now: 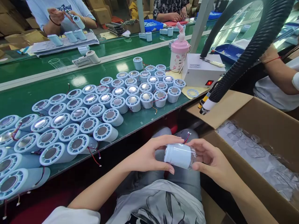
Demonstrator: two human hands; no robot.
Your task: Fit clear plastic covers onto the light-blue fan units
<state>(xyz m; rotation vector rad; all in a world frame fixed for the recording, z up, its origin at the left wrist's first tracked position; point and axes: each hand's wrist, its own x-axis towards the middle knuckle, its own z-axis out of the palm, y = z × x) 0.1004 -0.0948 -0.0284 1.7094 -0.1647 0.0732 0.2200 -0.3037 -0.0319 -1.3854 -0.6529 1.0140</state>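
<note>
the person sits at a green bench [144, 119] with both hands down over their lap, below the bench edge. the left hand [149, 155] is curled round a pale blue cylinder [178, 155], thumb over the top and fingers underneath, so it's closed on it pretty firmly. the right hand [211, 161] is half closed on the other end, where a clear plastic cup [192, 157] sits against the cylinder; fingers wrap under it and the thumb rests on top. red and dark wires [187, 137] stick up from the piece just above the right thumb.

up on the bench there's a big crowd of the same cylinders [93, 109] standing in rows, most with a shiny round disc facing up and loose wires trailing. to the right of them sits a white box with a red switch [202, 73], with a pink bottle [178, 51] just beside it. a black corrugated hose [247, 53] hangs down over an open cardboard box [257, 124] full of clear cups in plastic, right next to the person's right arm. other people work across the bench, one holding a similar cylinder.
</note>
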